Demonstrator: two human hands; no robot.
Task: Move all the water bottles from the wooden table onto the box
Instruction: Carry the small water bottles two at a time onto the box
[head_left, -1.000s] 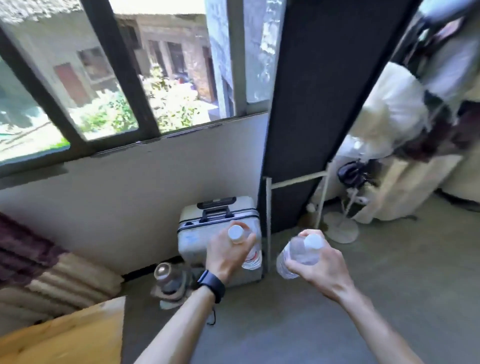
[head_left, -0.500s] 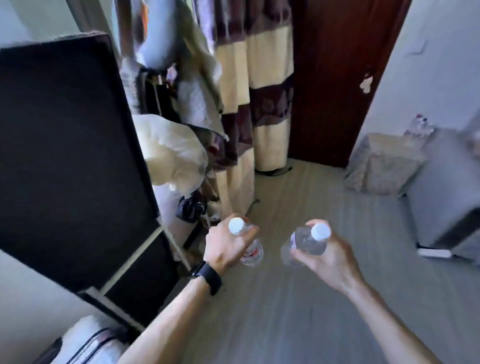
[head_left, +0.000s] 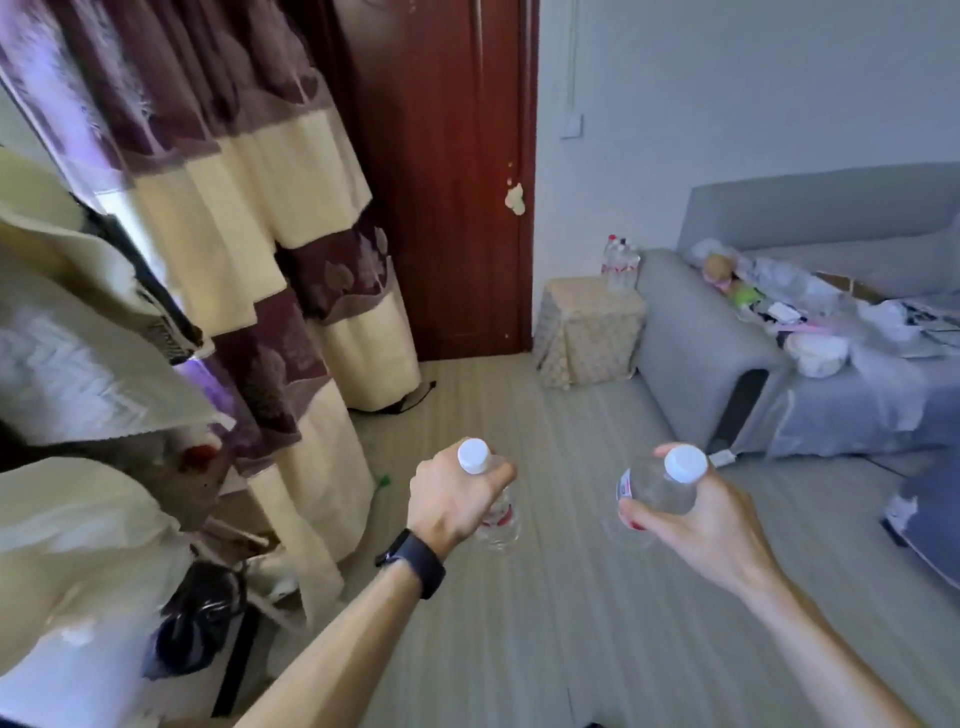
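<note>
Two bottles are carried above the floor, one per hand. The left hand (head_left: 452, 499) curls around the neck of the left water bottle (head_left: 500, 522), whose body hangs below the fingers. The right hand (head_left: 701, 525) wraps the tilted right water bottle (head_left: 655, 486), thumb beneath. Far ahead, a bottle cluster (head_left: 621, 262), count unclear, stands at the right rear corner of the cloth-covered box (head_left: 584, 332), beside a grey sofa (head_left: 691, 332)

Soft daylight, blurred warped left edge
</note>
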